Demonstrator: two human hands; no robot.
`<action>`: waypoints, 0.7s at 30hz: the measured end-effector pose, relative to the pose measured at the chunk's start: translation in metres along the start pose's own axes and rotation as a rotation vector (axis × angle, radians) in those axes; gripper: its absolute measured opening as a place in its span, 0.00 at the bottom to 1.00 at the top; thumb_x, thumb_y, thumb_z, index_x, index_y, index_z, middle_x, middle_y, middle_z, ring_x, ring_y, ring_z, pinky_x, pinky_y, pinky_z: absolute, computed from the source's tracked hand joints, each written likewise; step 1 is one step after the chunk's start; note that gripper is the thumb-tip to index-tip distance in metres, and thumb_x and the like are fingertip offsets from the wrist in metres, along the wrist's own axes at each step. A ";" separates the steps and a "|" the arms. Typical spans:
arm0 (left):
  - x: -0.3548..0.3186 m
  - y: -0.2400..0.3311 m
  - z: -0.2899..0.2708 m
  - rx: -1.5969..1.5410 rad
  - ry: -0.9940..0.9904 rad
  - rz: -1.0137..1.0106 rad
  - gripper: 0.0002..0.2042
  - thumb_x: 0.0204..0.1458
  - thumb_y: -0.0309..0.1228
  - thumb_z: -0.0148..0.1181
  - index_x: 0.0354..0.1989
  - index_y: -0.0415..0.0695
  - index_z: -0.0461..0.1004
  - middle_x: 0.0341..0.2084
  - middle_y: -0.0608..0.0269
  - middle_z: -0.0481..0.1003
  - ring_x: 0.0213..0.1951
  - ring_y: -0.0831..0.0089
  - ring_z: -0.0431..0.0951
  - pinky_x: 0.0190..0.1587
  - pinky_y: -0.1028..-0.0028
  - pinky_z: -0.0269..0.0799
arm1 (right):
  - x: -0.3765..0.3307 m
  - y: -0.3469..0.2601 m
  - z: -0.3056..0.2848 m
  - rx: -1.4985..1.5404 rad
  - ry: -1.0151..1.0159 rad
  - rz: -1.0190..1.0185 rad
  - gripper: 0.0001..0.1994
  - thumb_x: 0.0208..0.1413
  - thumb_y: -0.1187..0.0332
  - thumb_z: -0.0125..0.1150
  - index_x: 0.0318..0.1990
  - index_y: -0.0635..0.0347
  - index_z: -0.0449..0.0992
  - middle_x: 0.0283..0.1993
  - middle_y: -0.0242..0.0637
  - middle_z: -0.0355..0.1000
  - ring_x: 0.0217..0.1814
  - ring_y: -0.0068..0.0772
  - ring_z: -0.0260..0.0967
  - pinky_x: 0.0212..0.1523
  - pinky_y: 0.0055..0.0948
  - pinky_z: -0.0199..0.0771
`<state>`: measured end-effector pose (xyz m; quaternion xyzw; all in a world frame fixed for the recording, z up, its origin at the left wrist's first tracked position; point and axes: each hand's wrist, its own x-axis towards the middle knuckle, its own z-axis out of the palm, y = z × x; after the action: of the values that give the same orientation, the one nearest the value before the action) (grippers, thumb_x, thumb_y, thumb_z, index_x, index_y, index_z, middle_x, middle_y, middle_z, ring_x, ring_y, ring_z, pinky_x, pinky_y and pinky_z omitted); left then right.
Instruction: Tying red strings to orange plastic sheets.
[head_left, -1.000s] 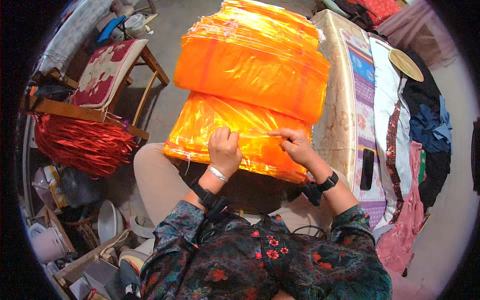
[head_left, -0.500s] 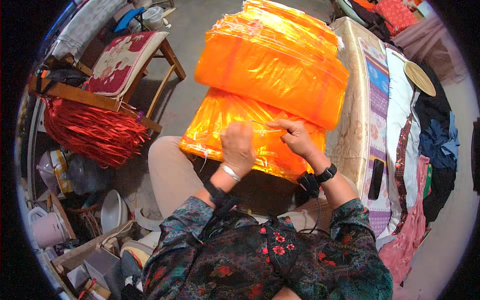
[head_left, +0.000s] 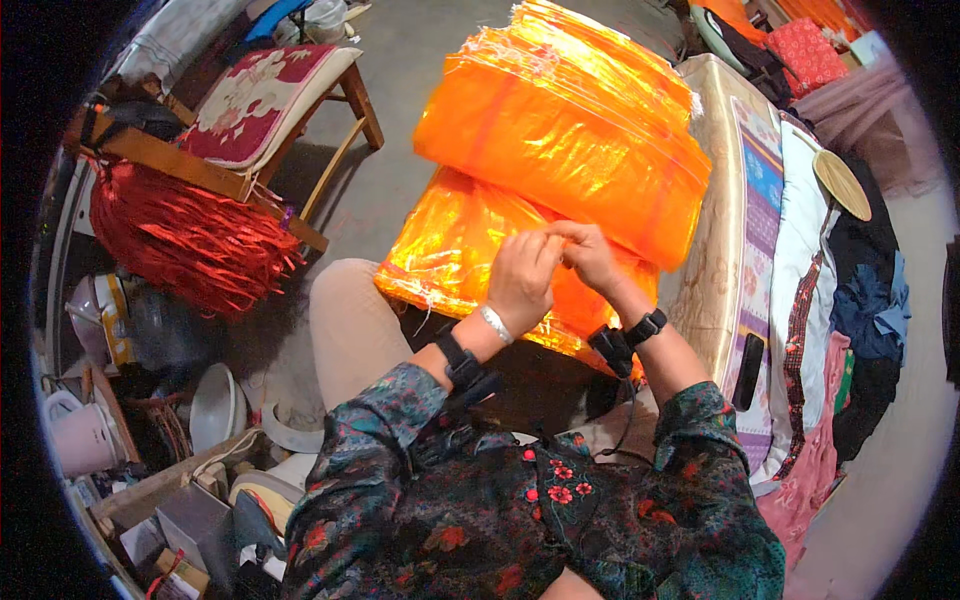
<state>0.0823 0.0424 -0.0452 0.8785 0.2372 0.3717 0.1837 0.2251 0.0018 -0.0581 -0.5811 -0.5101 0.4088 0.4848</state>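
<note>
Folded stacks of shiny orange film or bags lie across my lap and in front of me, with loose white threads along their edges. Over the lower stack, my left hand and my right hand meet at the fingertips. Both are closed in a pinch. Whatever sits between the fingers is too small and hidden to make out. A silver bracelet circles my left wrist, and dark bands are strapped on both wrists.
To the left stands a wooden chair with a red floral cushion; a bundle of red strips hangs below it. A bed edge runs along the right, bearing clothes, a phone and a round fan. Boxes crowd the lower left.
My left hand has moved right and come together with my right hand. The thin needle-like piece seen at my right fingertips is now hidden. The whole view has shifted slightly.
</note>
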 end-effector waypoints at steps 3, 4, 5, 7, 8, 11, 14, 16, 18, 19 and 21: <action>-0.022 -0.020 -0.016 0.273 0.157 -0.129 0.19 0.33 0.23 0.48 0.40 0.38 0.61 0.32 0.52 0.63 0.38 0.55 0.63 0.41 0.58 0.56 | -0.004 -0.017 -0.003 0.043 0.080 0.133 0.10 0.40 0.74 0.45 0.30 0.62 0.73 0.19 0.25 0.64 0.17 0.13 0.54 0.18 0.15 0.53; -0.026 -0.034 -0.024 0.260 0.103 -0.288 0.15 0.33 0.23 0.48 0.35 0.38 0.62 0.31 0.51 0.64 0.37 0.53 0.64 0.39 0.60 0.59 | -0.005 -0.014 -0.001 0.044 0.078 0.135 0.10 0.40 0.74 0.45 0.30 0.62 0.73 0.19 0.25 0.64 0.17 0.13 0.54 0.18 0.15 0.53; -0.037 -0.053 -0.023 0.132 0.036 -0.441 0.10 0.34 0.22 0.48 0.30 0.38 0.64 0.27 0.50 0.66 0.34 0.52 0.66 0.35 0.61 0.61 | -0.007 -0.007 0.002 -0.012 0.072 0.096 0.11 0.38 0.75 0.44 0.29 0.61 0.73 0.18 0.27 0.63 0.16 0.15 0.55 0.18 0.17 0.54; -0.045 -0.053 -0.031 -0.098 0.106 -0.557 0.03 0.37 0.21 0.46 0.22 0.37 0.64 0.20 0.49 0.68 0.26 0.51 0.68 0.27 0.62 0.63 | -0.008 -0.006 0.006 -0.061 0.058 0.057 0.11 0.37 0.75 0.43 0.28 0.61 0.73 0.16 0.29 0.62 0.16 0.18 0.55 0.17 0.18 0.54; -0.046 -0.049 -0.033 -0.182 0.141 -0.575 0.02 0.38 0.20 0.46 0.21 0.36 0.64 0.18 0.49 0.68 0.24 0.51 0.68 0.24 0.63 0.63 | -0.010 -0.008 0.007 -0.241 0.016 0.015 0.10 0.37 0.74 0.44 0.28 0.61 0.72 0.17 0.35 0.64 0.18 0.27 0.59 0.19 0.25 0.58; -0.042 -0.042 -0.027 -0.368 0.315 -0.590 0.02 0.39 0.20 0.45 0.21 0.35 0.64 0.18 0.49 0.69 0.23 0.50 0.69 0.23 0.64 0.63 | -0.009 -0.005 0.007 -0.513 -0.074 0.007 0.09 0.38 0.72 0.44 0.27 0.60 0.71 0.20 0.45 0.67 0.22 0.42 0.64 0.24 0.34 0.63; -0.040 -0.034 -0.015 -0.264 0.199 -0.475 0.01 0.39 0.21 0.47 0.21 0.37 0.65 0.17 0.50 0.68 0.23 0.52 0.69 0.24 0.63 0.63 | -0.004 -0.015 0.013 -0.640 -0.144 0.102 0.11 0.38 0.72 0.45 0.31 0.59 0.72 0.24 0.48 0.69 0.27 0.49 0.66 0.30 0.37 0.66; -0.031 -0.018 -0.002 -0.206 0.070 -0.372 0.01 0.40 0.22 0.48 0.22 0.38 0.66 0.18 0.50 0.68 0.23 0.54 0.69 0.25 0.64 0.64 | -0.002 -0.018 0.015 -0.606 -0.128 0.006 0.15 0.39 0.72 0.46 0.37 0.57 0.73 0.26 0.47 0.70 0.29 0.48 0.67 0.32 0.37 0.67; -0.026 -0.010 0.005 -0.147 -0.060 -0.273 0.02 0.40 0.22 0.50 0.23 0.38 0.68 0.19 0.50 0.69 0.24 0.55 0.70 0.26 0.65 0.64 | 0.003 -0.010 0.013 -0.508 -0.135 -0.020 0.15 0.39 0.73 0.46 0.37 0.57 0.73 0.26 0.46 0.70 0.29 0.44 0.68 0.32 0.35 0.67; -0.022 -0.008 0.006 -0.154 0.005 -0.270 0.03 0.40 0.23 0.51 0.24 0.38 0.67 0.19 0.50 0.68 0.24 0.54 0.69 0.27 0.63 0.64 | 0.006 -0.006 0.011 -0.410 -0.141 -0.046 0.15 0.39 0.74 0.47 0.38 0.56 0.73 0.27 0.45 0.70 0.29 0.39 0.69 0.32 0.33 0.67; -0.012 -0.006 -0.003 -0.103 0.136 -0.204 0.08 0.41 0.27 0.52 0.31 0.40 0.66 0.22 0.49 0.67 0.25 0.51 0.68 0.28 0.60 0.63 | 0.011 -0.011 0.005 -0.316 -0.146 -0.082 0.15 0.40 0.75 0.48 0.39 0.56 0.73 0.27 0.45 0.71 0.29 0.35 0.69 0.32 0.31 0.68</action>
<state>0.0708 0.0414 -0.0531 0.8120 0.3178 0.4215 0.2491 0.2197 0.0135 -0.0477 -0.5973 -0.6253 0.3446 0.3655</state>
